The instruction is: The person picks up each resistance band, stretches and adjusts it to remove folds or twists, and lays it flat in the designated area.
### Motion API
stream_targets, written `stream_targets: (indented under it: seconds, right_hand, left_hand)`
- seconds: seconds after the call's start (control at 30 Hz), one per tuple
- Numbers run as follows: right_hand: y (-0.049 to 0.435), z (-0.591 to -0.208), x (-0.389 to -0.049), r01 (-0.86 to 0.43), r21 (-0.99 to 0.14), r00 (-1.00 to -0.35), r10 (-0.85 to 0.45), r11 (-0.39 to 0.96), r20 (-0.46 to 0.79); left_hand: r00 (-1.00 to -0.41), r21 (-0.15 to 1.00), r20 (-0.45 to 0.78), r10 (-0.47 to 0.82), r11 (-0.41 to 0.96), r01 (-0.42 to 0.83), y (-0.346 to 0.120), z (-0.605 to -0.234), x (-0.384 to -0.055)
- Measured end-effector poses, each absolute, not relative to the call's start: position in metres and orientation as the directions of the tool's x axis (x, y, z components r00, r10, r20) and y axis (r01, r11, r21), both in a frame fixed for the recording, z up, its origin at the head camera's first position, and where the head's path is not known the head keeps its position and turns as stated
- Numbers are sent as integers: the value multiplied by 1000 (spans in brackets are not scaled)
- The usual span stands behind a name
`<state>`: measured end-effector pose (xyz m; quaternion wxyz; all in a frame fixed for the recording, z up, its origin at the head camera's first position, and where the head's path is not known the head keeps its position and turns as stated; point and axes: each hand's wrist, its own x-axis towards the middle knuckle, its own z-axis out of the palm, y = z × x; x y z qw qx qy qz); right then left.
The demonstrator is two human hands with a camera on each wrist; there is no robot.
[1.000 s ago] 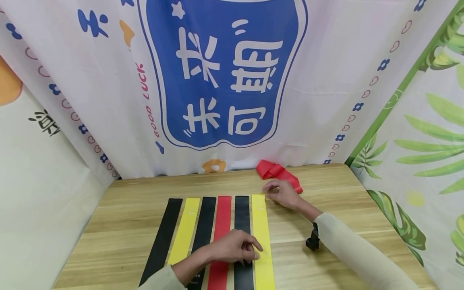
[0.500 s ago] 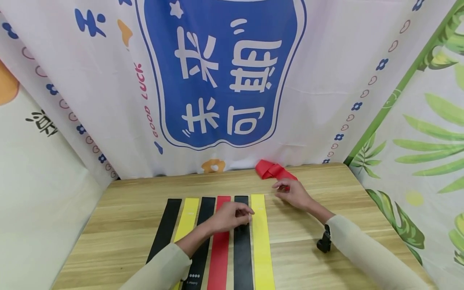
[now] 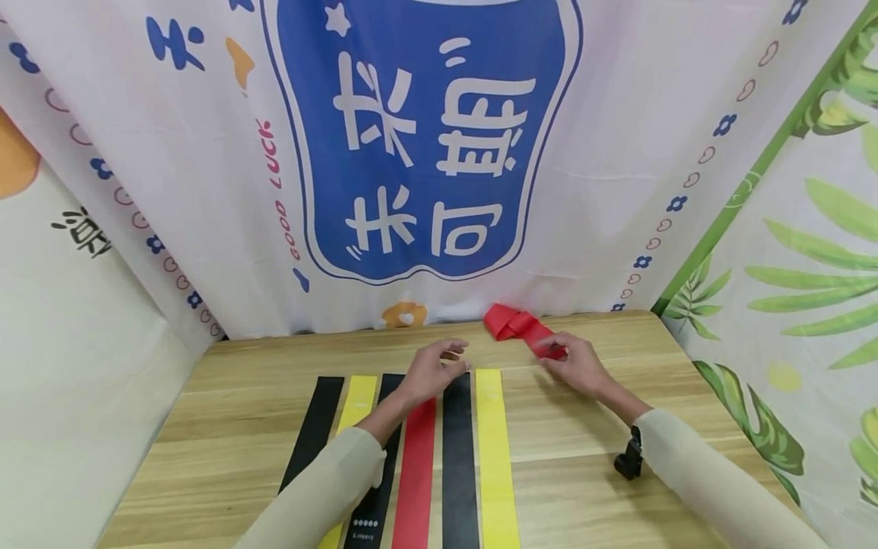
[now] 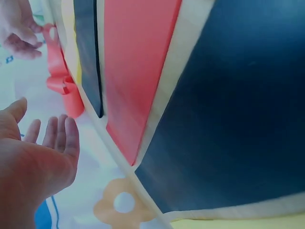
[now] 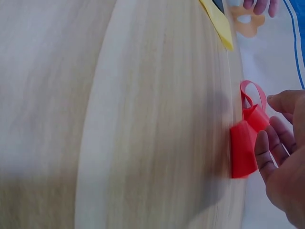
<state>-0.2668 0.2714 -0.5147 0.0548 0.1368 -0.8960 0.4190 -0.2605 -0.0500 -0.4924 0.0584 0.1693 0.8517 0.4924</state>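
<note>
A crumpled red resistance band (image 3: 506, 321) lies at the back of the table, right of a row of flat bands. My right hand (image 3: 576, 367) is at the band's near end, with fingers loosely bent and thumb apart; whether it touches the band I cannot tell. In the right wrist view its fingers (image 5: 267, 151) overlap the red band (image 5: 243, 150). Above the far ends of the flat red band (image 3: 414, 473) and a dark band (image 3: 458, 457), my left hand (image 3: 430, 372) hovers with nothing in it. The left wrist view shows its fingers (image 4: 61, 131) loosely extended.
A yellow band (image 3: 497, 457) ends the row on the right. Further left lie a dark band with white print (image 3: 365, 518), another yellow band (image 3: 358, 400) and a black band (image 3: 322, 412). The wooden table (image 3: 590, 503) meets a printed curtain (image 3: 583, 252) behind.
My left hand has moved away from me along the bands to their far ends. My right hand has left the yellow band's far corner and moved right to the crumpled red band.
</note>
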Motion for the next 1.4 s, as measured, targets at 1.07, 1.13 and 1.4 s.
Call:
stream_targets:
  seconds: [1.07, 1.13, 1.4]
  right_hand:
    - [288, -539, -276, -235, -682, -972, -154, 692, 179]
    - [289, -540, -276, -242, -668, -970, -157, 703, 186]
    - [290, -540, -277, -285, -631, -957, -178, 722, 229]
  left_hand:
    - [-979, 841, 103, 176, 511, 180, -2, -523, -320]
    - [-980, 841, 107, 170, 510, 180, 1, -524, -321]
    - [-978, 836, 104, 180, 517, 184, 14, -527, -329]
